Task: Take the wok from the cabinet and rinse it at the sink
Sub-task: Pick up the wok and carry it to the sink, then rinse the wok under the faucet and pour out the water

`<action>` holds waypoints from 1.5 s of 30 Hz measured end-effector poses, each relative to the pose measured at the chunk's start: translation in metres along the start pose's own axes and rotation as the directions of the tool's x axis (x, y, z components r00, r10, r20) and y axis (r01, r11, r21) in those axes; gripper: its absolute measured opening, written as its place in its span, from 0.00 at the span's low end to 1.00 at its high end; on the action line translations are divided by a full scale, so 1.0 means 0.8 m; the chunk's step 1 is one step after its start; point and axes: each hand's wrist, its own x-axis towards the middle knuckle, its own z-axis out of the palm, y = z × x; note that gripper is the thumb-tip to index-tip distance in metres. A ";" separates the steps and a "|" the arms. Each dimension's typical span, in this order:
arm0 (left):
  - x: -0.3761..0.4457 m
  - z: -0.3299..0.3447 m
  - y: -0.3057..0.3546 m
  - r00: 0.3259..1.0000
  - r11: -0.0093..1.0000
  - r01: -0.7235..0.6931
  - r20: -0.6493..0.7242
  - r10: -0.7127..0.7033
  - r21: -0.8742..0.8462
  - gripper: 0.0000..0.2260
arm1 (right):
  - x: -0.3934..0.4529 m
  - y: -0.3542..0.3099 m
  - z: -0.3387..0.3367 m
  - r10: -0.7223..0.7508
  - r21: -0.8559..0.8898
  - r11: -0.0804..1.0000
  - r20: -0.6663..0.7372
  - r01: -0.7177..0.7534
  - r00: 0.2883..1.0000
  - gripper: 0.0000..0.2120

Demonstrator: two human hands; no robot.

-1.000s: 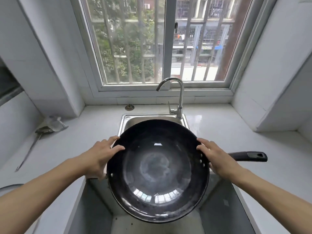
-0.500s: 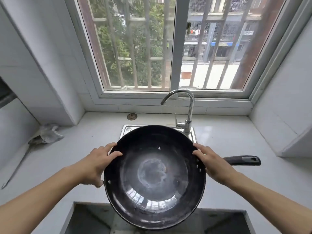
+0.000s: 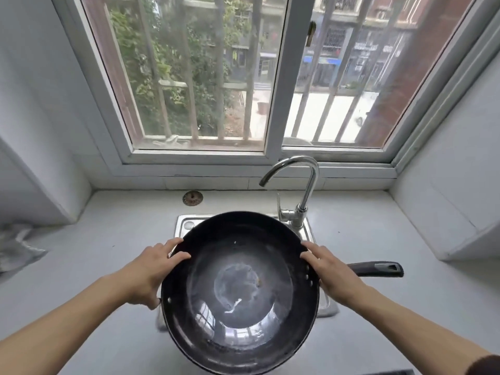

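Black wok point(image 3: 240, 290) (seemingly over the sink point(image 3: 180, 226)) gripped at opposite rims by both hands.

Wide white-framed sliding window point(image 3: 273, 77) ahead, vertical metal security bars point(image 3: 254, 63) outside the glass. Green foliage point(image 3: 173, 71) beyond left pane; pale pavement and building fronts beyond right pane. Daylight through glass, even, no hard shadows. Plain white tiled walls point(image 3: 40, 90) angling in on both sides. Pale grey stone countertop point(image 3: 108, 239) below the white sill point(image 3: 216, 182).
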 end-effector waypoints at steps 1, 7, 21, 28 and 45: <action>0.006 0.001 -0.004 1.000 1.000 -0.008 0.005 0.008 -0.001 0.52 | 0.005 0.001 0.004 0.003 0.006 1.000 0.012 -0.003 1.000 0.29; 0.054 0.005 -0.018 0.998 1.000 0.000 0.061 0.001 -0.017 0.52 | 0.047 0.026 0.026 0.022 0.027 0.999 0.077 -0.024 0.997 0.31; 0.128 0.010 -0.022 0.991 1.000 0.024 0.133 -0.022 -0.012 0.52 | 0.101 0.073 0.084 0.035 0.111 0.993 0.134 -0.050 0.990 0.33; 0.142 0.014 -0.026 0.978 0.997 0.054 0.203 -0.042 -0.055 0.54 | 0.113 0.077 0.100 0.045 0.168 0.983 0.145 -0.069 0.988 0.32; 0.153 -0.004 -0.029 0.971 0.999 0.016 0.239 -0.009 -0.028 0.58 | 0.148 0.079 0.049 0.011 0.210 0.976 0.243 -0.064 0.970 0.32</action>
